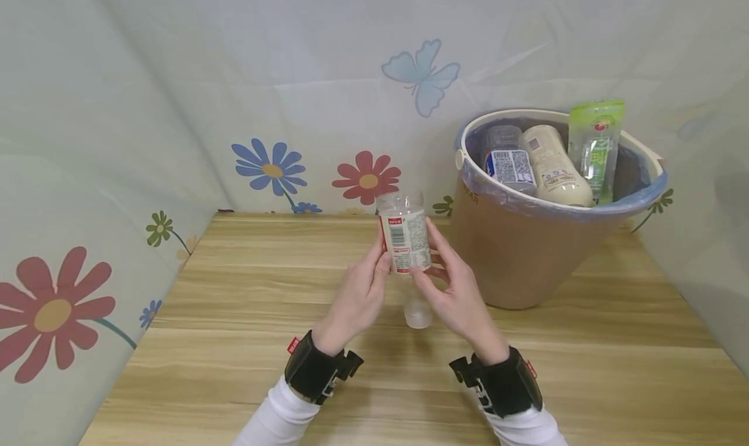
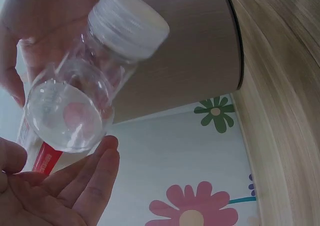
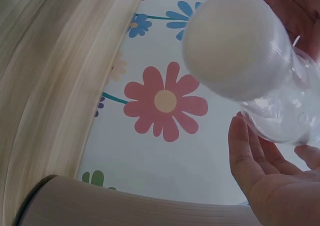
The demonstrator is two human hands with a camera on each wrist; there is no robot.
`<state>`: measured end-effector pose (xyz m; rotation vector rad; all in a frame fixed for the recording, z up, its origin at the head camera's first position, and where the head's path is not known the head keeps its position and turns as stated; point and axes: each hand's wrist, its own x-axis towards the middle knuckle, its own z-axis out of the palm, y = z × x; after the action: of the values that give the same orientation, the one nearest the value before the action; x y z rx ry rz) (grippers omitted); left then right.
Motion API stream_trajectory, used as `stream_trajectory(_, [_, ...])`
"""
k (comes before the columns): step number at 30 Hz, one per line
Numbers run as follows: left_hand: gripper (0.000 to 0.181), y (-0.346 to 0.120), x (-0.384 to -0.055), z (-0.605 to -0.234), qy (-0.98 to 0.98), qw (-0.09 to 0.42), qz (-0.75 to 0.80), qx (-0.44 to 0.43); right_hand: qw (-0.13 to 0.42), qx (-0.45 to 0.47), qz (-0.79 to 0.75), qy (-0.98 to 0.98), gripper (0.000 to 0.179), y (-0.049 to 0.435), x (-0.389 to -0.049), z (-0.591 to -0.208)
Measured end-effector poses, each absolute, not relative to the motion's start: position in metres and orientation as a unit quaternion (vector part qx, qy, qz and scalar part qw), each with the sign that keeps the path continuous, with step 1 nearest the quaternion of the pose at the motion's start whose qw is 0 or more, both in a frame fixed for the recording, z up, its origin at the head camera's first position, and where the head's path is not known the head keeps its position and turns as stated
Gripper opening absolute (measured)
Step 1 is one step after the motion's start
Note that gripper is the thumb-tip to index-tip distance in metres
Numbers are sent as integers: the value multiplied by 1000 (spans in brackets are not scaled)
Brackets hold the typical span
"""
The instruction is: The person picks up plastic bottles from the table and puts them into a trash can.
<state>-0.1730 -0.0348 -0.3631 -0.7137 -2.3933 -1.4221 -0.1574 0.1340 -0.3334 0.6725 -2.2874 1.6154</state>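
Both hands hold a clear jar (image 1: 408, 241) with a red-and-white barcode label, above the wooden table. My left hand (image 1: 358, 296) grips its left side, thumb in front. With thumb low on the front and fingers along the side, my right hand (image 1: 459, 293) grips the right. Below the jar shows a clear bottle with a whitish cap (image 1: 418, 316); the cap points downward. In the left wrist view the bottle's cap (image 2: 130, 26) lies beyond the jar's round base (image 2: 65, 118). Whether fingers also hold the bottle, I cannot tell. The cap (image 3: 235, 43) looms close in the right wrist view.
Right of the hands stands a brown bin (image 1: 515, 257) with a bluish liner. It holds a clear labelled container (image 1: 509, 163), a cream-coloured bottle (image 1: 556, 170) and a green-topped package (image 1: 597, 147). A flower-printed curtain (image 1: 316, 108) backs the wooden table (image 1: 263, 290).
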Motion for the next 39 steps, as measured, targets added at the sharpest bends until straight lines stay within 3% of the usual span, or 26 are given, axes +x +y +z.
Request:
stream_trajectory(12, [45,-38,-167,-361,-840,143,-467,-236,113,240,555,-788,88,138,-169,-363])
stream_trajectory(27, [41,-45,-172,-363,-839,137,-482,-212,128,220,558,-790,81,141,-164,-359])
stream_trajectory(33, [40,-42,-180,-363,-837,151,-483,-209,139,227,568,-778,77,148,-163,-335])
stream_trajectory(39, [41,-31,-183,-356,-844,171,-450,-235,176,245,560,-772,72,160,-167,-280])
